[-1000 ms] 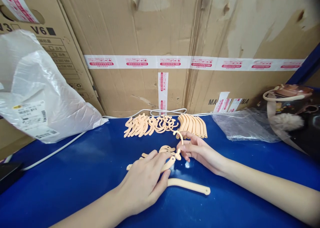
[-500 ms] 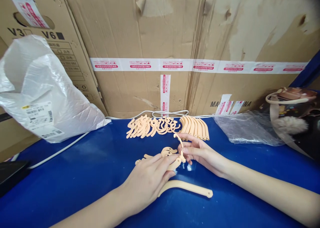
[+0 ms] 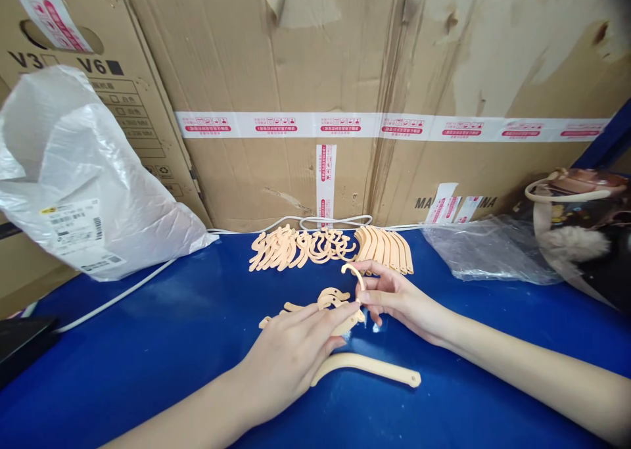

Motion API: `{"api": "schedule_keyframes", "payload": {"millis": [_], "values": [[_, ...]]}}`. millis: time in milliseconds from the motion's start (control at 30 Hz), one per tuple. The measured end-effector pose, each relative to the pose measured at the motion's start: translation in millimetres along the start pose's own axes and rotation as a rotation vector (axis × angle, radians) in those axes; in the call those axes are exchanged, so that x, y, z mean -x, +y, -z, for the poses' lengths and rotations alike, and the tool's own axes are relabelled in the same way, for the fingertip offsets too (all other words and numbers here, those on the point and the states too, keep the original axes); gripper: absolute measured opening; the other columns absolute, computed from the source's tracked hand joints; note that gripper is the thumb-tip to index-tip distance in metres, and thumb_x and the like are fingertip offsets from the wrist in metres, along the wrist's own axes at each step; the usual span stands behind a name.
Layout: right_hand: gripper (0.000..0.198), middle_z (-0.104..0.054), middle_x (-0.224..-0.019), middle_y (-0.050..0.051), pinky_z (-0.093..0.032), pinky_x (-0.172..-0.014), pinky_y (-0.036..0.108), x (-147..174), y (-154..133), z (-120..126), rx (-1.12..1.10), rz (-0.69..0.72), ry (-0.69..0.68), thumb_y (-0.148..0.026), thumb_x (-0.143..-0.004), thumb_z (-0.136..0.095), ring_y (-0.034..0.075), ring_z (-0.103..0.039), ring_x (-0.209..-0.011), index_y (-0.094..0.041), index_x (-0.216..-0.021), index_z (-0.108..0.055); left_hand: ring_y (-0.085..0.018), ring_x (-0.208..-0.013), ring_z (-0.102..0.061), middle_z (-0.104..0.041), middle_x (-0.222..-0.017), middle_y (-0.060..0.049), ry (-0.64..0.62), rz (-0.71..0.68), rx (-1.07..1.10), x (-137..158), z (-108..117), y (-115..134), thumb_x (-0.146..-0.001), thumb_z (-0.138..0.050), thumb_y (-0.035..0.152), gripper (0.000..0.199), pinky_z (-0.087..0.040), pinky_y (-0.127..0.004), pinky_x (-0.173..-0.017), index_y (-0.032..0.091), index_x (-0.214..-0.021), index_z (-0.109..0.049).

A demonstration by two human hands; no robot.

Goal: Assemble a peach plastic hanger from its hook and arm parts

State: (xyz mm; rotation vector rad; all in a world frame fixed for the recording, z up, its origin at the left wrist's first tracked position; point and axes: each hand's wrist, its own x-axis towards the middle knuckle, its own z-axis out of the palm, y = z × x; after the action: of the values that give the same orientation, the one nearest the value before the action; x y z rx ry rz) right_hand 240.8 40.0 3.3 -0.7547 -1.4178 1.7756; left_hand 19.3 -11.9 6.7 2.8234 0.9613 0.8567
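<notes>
My left hand (image 3: 298, 354) is closed around a cream plastic hanger arm (image 3: 345, 326), mostly hidden under the fingers. Pinched in my right hand (image 3: 389, 299) is a matching hanger hook (image 3: 355, 275), its curved tip upward. The hook's lower end meets the end of the hanger arm at my left fingertips; I cannot tell whether they are joined. Just beyond my left hand lie several cream hanger pieces (image 3: 332, 296), partly covered. Another long curved hanger arm (image 3: 367, 365) rests in front, one end behind my left hand.
On the blue table (image 3: 162, 357), further back, are a pile of short hanger pieces (image 3: 279, 246), loose hooks (image 3: 328, 245) and a row of long arms (image 3: 384, 248). A white parcel bag (image 3: 113, 192) stands left, clear plastic (image 3: 488, 252) right. Cardboard (image 3: 276, 179) rises behind.
The hook's lower end and the hanger arm's end have come together and now overlap; before, the arm's holed end showed beside the hook. Both hands have barely moved.
</notes>
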Motion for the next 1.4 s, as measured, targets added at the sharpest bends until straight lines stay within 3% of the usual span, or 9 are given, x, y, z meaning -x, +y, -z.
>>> {"api": "schedule_keyframes", "payload": {"millis": [233,567,867,1400], "values": [[0.045,-0.058,-0.077,-0.004,-0.048,-0.054,0.02,-0.2,0.4,-0.8,0.023,0.026,0.0,-0.025,-0.078,-0.072,0.007,-0.053,-0.059,-0.023,-0.118,-0.051,-0.02,-0.083,-0.067,-0.07,-0.092,-0.004,-0.061,0.003,0.001,-0.4,0.7,0.0,-0.1,-0.036,0.021,0.033,-0.052,-0.03,-0.072,0.021,-0.132,-0.041],[0.051,-0.054,-0.077,-0.004,-0.05,-0.051,0.022,-2.1,6.2,-7.1,0.071,0.116,0.089,-0.028,-0.077,-0.072,0.009,-0.052,-0.062,-0.024,-0.122,-0.05,-0.022,-0.093,-0.068,-0.071,-0.107,-0.006,-0.078,0.04,-0.028,1.0,0.7,1.6,-0.098,-0.039,0.019,0.034,-0.054,-0.033,-0.072,0.019,-0.132,-0.044],[0.05,-0.052,-0.076,-0.003,-0.048,-0.056,0.024,-0.1,6.3,-7.0,0.221,0.2,0.14,-0.031,-0.08,-0.068,0.01,-0.049,-0.064,-0.022,-0.125,-0.049,-0.021,-0.086,-0.071,-0.073,-0.102,-0.004,0.014,0.013,-0.095,2.8,-3.8,-0.1,-0.097,-0.041,0.02,0.034,-0.057,-0.032,-0.062,0.017,-0.13,-0.048],[0.052,-0.051,-0.077,-0.003,-0.044,-0.055,0.023,-0.3,8.1,-4.6,0.275,0.175,0.108,-0.032,-0.081,-0.066,0.011,-0.05,-0.068,-0.02,-0.127,-0.045,-0.022,-0.096,-0.069,-0.069,-0.115,-0.002,-0.021,0.071,-0.029,5.6,-5.3,-1.6,-0.098,-0.041,0.022,0.036,-0.057,-0.034,-0.068,0.022,-0.133,-0.045]]}}
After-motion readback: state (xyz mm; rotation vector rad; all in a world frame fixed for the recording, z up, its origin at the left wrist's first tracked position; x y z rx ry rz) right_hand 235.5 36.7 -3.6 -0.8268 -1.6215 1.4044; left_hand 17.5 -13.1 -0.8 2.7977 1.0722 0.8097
